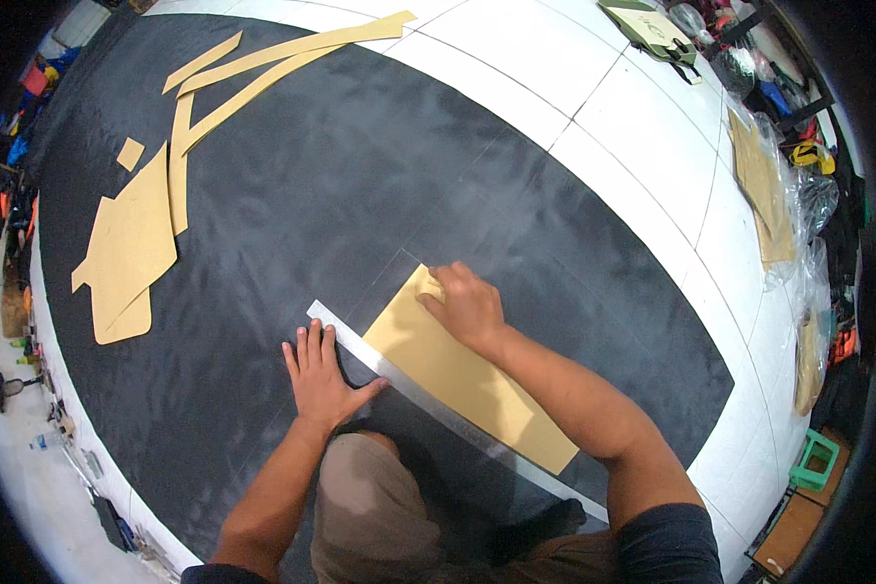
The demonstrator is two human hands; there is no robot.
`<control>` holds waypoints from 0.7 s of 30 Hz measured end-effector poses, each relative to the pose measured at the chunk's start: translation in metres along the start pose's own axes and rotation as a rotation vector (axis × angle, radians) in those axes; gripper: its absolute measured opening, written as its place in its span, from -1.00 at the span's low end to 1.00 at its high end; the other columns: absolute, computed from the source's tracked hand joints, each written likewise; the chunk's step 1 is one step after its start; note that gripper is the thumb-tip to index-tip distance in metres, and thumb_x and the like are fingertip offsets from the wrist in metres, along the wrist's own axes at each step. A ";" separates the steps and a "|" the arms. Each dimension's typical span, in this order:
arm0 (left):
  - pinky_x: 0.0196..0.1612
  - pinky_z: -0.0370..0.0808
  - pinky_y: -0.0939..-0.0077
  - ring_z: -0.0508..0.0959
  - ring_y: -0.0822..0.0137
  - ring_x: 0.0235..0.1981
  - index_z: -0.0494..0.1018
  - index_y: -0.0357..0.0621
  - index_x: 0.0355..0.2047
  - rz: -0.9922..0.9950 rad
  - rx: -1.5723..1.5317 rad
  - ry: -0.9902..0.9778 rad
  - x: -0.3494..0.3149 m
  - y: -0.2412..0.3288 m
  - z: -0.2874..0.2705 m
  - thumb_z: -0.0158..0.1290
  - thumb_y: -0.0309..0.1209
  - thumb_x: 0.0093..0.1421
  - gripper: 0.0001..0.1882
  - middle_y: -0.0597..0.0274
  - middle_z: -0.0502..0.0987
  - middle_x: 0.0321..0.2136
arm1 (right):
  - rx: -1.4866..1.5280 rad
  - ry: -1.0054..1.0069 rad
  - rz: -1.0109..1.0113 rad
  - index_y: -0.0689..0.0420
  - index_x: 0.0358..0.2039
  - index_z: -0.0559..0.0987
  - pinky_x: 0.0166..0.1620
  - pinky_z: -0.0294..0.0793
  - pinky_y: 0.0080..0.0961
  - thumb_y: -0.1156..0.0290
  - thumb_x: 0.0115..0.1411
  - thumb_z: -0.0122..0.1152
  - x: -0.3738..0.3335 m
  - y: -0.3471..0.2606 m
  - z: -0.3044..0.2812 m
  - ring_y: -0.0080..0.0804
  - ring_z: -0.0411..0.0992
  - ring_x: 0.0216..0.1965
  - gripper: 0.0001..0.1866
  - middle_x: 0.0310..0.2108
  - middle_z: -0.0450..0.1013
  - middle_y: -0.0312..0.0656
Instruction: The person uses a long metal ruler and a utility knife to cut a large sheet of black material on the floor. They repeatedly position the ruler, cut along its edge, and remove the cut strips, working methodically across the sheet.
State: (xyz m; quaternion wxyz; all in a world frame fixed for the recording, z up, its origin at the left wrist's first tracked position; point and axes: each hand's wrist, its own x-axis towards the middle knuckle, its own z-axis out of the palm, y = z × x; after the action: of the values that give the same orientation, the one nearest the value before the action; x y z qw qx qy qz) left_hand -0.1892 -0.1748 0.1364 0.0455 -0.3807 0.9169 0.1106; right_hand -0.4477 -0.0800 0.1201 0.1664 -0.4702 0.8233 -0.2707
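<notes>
My left hand [324, 383] lies flat with its fingers spread, the fingertips and thumb against a long silver metal ruler [438, 414]. The ruler runs slantwise from the middle of the black sheet [302, 204] toward my right forearm, along the near long edge of a tan rectangular card piece [477, 375]. Over the far corner of that card my right hand [465, 304] is closed, thumb and fingers curled together. Whatever sits between those fingers, if anything, is too small to make out. Thin pale lines show on the black sheet just beyond the card's end.
More tan card pieces [131, 243] and long tan strips [282, 58] lie at the far left of the sheet. White floor tiles [642, 165] border it. At the right are plastic-wrapped tan sheets [761, 190], a green stool [814, 460] and a green bag [652, 34]. My knee [370, 506] rests near the ruler.
</notes>
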 end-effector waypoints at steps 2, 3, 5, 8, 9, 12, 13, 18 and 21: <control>0.45 -0.20 -0.23 0.02 -0.19 0.45 0.18 -0.42 0.32 0.000 0.058 -0.035 0.004 0.007 -0.007 0.28 0.42 -0.20 0.32 -0.23 0.13 0.38 | -0.003 -0.007 -0.006 0.13 -0.05 0.61 -0.10 0.59 -0.10 0.19 0.14 0.36 0.000 0.001 -0.002 0.00 0.57 -0.13 -0.59 -0.16 0.52 -0.05; 0.45 -0.20 -0.23 0.01 -0.19 0.46 0.16 -0.43 0.32 -0.021 0.070 -0.081 0.006 0.011 -0.012 0.28 0.43 -0.20 0.34 -0.25 0.12 0.39 | -0.005 -0.007 -0.006 0.13 -0.05 0.61 -0.10 0.59 -0.10 0.19 0.14 0.36 0.000 0.001 -0.002 0.00 0.57 -0.13 -0.59 -0.15 0.51 -0.05; 0.45 -0.22 -0.24 0.00 -0.18 0.47 0.12 -0.47 0.34 -0.063 0.098 -0.171 0.011 0.017 -0.020 0.26 0.45 -0.20 0.38 -0.27 0.09 0.40 | -0.006 -0.008 -0.007 0.13 -0.04 0.60 -0.10 0.59 -0.10 0.19 0.14 0.36 0.002 0.000 -0.001 0.00 0.57 -0.13 -0.58 -0.15 0.51 -0.05; 0.47 -0.26 -0.21 -0.02 -0.12 0.48 0.11 -0.47 0.34 -0.115 0.123 -0.227 0.019 0.037 -0.027 0.28 0.45 -0.22 0.40 -0.26 0.08 0.41 | -0.030 -0.009 -0.009 0.12 -0.02 0.59 -0.09 0.58 -0.09 0.18 0.16 0.35 0.001 0.004 -0.004 0.00 0.56 -0.11 -0.57 -0.14 0.51 -0.05; 0.46 -0.22 -0.23 -0.01 -0.12 0.48 0.11 -0.48 0.34 -0.126 0.137 -0.250 0.017 0.035 -0.028 0.31 0.43 -0.24 0.41 -0.27 0.08 0.40 | -0.046 -0.015 -0.006 0.12 -0.02 0.59 -0.09 0.58 -0.08 0.17 0.16 0.34 0.001 0.001 -0.002 0.00 0.56 -0.11 -0.57 -0.14 0.51 -0.05; 0.45 -0.17 -0.26 0.01 -0.12 0.47 0.12 -0.48 0.33 -0.157 0.181 -0.273 0.019 0.034 -0.026 0.36 0.38 -0.25 0.40 -0.28 0.09 0.40 | -0.070 -0.035 -0.005 0.11 -0.01 0.59 -0.08 0.57 -0.06 0.15 0.18 0.33 0.003 -0.004 0.000 0.00 0.55 -0.09 -0.57 -0.13 0.51 -0.06; 0.44 -0.13 -0.29 0.02 -0.13 0.47 0.13 -0.48 0.31 -0.143 0.155 -0.263 0.019 0.034 -0.027 0.39 0.35 -0.27 0.38 -0.29 0.10 0.39 | -0.064 -0.036 -0.009 0.11 -0.01 0.59 -0.07 0.57 -0.06 0.14 0.19 0.33 0.005 -0.004 -0.002 0.01 0.55 -0.09 -0.57 -0.12 0.51 -0.06; 0.44 -0.11 -0.26 0.06 -0.12 0.46 0.14 -0.51 0.30 -0.107 0.185 -0.287 0.019 0.035 -0.030 0.34 0.38 -0.21 0.35 -0.33 0.08 0.39 | -0.059 -0.071 0.023 0.11 -0.03 0.59 -0.05 0.55 -0.07 0.12 0.18 0.34 0.002 -0.010 -0.007 0.00 0.54 -0.07 -0.57 -0.11 0.51 -0.07; 0.45 -0.13 -0.26 0.06 -0.13 0.46 0.12 -0.51 0.32 -0.101 0.199 -0.315 0.017 0.033 -0.034 0.30 0.42 -0.18 0.38 -0.33 0.06 0.41 | -0.075 -0.089 0.050 0.10 -0.04 0.59 -0.05 0.55 -0.08 0.12 0.17 0.36 0.001 -0.017 -0.009 -0.01 0.54 -0.06 -0.57 -0.10 0.52 -0.07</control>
State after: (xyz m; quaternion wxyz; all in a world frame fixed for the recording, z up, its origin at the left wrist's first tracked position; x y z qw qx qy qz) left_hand -0.2242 -0.1721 0.1719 0.2312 -0.3979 0.8847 0.0750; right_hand -0.4413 -0.0858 0.1377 0.1917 -0.4670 0.8361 -0.2146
